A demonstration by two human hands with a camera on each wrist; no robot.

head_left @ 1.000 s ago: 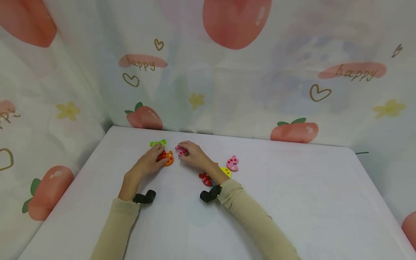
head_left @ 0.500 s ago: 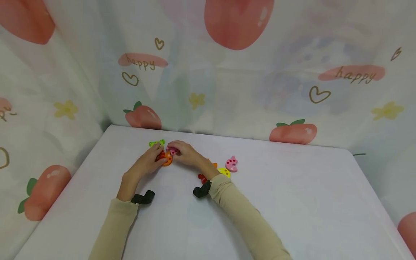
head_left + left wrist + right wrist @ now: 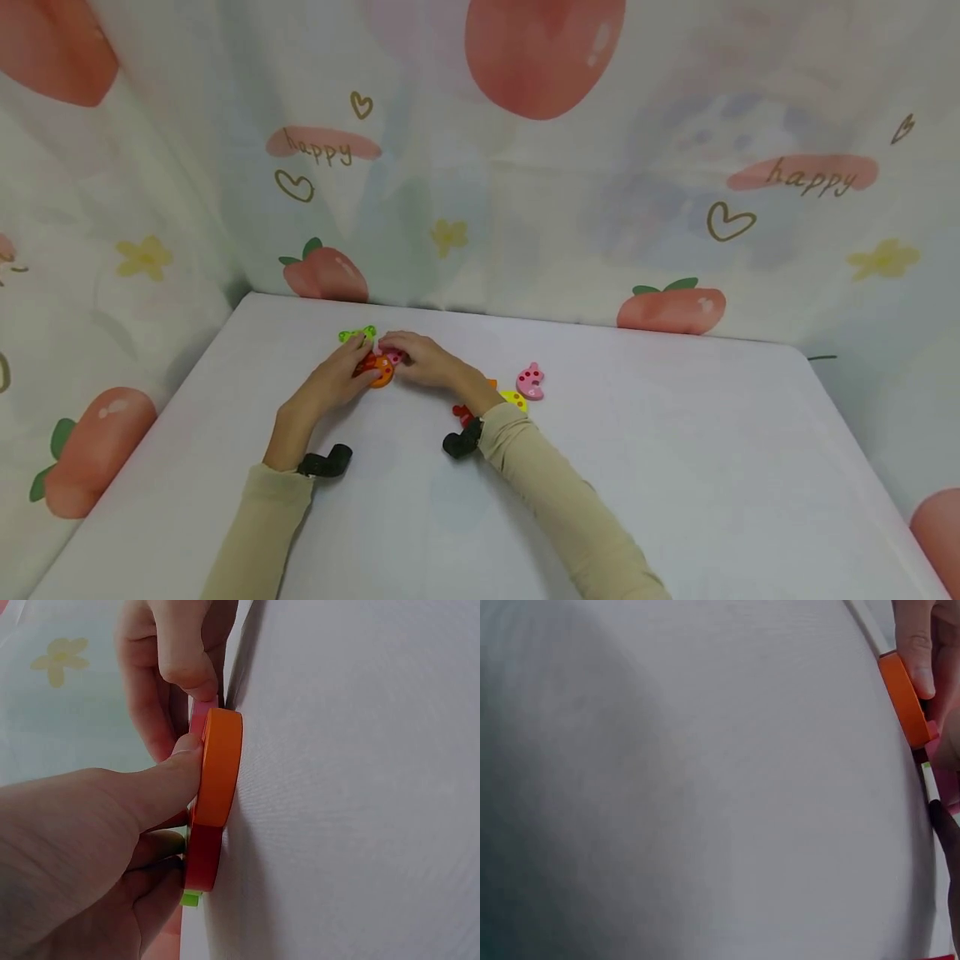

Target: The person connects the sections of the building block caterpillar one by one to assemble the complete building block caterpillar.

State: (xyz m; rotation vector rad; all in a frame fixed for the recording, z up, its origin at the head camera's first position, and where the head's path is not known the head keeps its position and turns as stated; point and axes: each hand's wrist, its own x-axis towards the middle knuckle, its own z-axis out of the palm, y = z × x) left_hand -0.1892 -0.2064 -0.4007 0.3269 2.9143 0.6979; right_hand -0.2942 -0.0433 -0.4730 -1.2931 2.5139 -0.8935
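Observation:
My left hand rests on a small group of toy pieces at the table's back left. Its thumb presses the top of an orange piece with red spots; its other fingers touch a red piece. A lime-green piece lies just beyond those fingers. Close on the right, my right hand pinches a pink spotted toy piece between thumb and fingers, up against the orange one. Much of the pink and red pieces is hidden by the hands.
Right of the right wrist lie a yellow spotted piece, a red piece and an orange piece partly behind the forearm. A pink C-shaped spotted piece lies beyond them. A printed cloth hangs behind the white table.
My right hand has moved left with the pink piece, from a gap away to right beside the orange piece. The left hand has stayed on its pieces.

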